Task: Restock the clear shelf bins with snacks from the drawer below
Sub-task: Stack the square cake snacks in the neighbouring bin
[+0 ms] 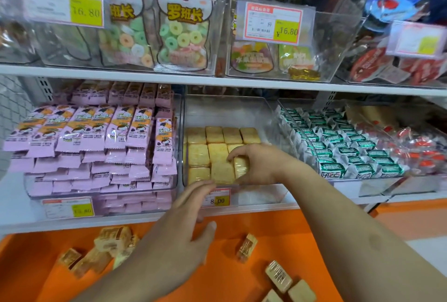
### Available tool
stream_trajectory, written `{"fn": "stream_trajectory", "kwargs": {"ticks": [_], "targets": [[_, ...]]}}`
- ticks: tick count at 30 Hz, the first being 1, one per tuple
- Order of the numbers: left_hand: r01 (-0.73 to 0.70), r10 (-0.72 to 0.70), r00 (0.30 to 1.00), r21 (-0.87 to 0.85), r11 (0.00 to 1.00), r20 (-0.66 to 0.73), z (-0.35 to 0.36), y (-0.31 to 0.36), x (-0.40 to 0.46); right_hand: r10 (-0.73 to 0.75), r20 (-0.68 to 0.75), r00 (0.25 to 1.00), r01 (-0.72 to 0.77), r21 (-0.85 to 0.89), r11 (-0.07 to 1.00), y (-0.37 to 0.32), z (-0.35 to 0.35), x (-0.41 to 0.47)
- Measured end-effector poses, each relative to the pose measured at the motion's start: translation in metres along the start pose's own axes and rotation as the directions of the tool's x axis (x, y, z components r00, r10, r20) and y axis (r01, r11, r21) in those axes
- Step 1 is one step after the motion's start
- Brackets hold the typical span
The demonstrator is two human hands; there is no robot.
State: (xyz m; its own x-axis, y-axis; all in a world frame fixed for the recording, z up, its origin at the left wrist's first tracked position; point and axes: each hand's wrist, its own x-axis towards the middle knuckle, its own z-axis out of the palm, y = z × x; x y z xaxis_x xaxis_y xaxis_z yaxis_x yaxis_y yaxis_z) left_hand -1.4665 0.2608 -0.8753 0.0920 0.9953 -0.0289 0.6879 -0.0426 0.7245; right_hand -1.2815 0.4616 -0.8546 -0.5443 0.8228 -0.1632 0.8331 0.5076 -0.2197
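Shop shelving, clear bins above an orange drawer (242, 234). R hand (256, 163) pinches one cracker pack (240, 167) standing on edge at front-right of the middle bin (229, 113), long axis front-to-back. L hand (179, 234) fingers straight, holding nothing, just below bin lip. Loose packs (278, 275) lie in the drawer, L hand nearer.

A snack shop: white shelf (217, 81) rows of clear bins (242, 113), yellow price tags (275, 23), packaged sweets (183, 23).
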Motion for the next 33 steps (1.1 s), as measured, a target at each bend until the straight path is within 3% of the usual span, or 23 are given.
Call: {"fn": "stream_trajectory", "kwargs": {"ticks": [3, 8, 16, 21, 28, 33], "targets": [[0.008, -0.008, 1.0, 0.008, 1.0, -0.001, 0.001, 0.0, 0.001, -0.015, 0.001, 1.0, 0.015, 0.14, 0.99, 0.007, 0.006, 0.001], [0.002, -0.002, 1.0, 0.006, 1.0, -0.007, 0.002, -0.002, 0.003, 0.01, 0.03, 1.0, -0.016, 0.214, 0.977, 0.014, 0.005, 0.002], [-0.028, 0.029, 0.999, 0.028, 0.999, -0.021, 0.002, -0.004, 0.004, 0.047, -0.011, 0.999, -0.046, 0.135, 0.99, 0.015, 0.003, 0.002], [-0.039, 0.039, 0.999, 0.014, 0.999, -0.019, 0.001, -0.006, 0.002, 0.013, 0.037, 0.999, -0.022, 0.278, 0.96, 0.007, 0.009, 0.006], [-0.038, 0.038, 0.999, 0.005, 0.999, -0.01, 0.001, -0.009, 0.002, 0.014, 0.036, 0.999, -0.023, 0.29, 0.957, 0.006, 0.013, 0.01], [-0.032, 0.032, 0.999, 0.005, 0.999, -0.014, 0.003, -0.01, 0.002, 0.046, -0.033, 0.998, -0.038, 0.191, 0.981, 0.001, 0.019, 0.018]]}}
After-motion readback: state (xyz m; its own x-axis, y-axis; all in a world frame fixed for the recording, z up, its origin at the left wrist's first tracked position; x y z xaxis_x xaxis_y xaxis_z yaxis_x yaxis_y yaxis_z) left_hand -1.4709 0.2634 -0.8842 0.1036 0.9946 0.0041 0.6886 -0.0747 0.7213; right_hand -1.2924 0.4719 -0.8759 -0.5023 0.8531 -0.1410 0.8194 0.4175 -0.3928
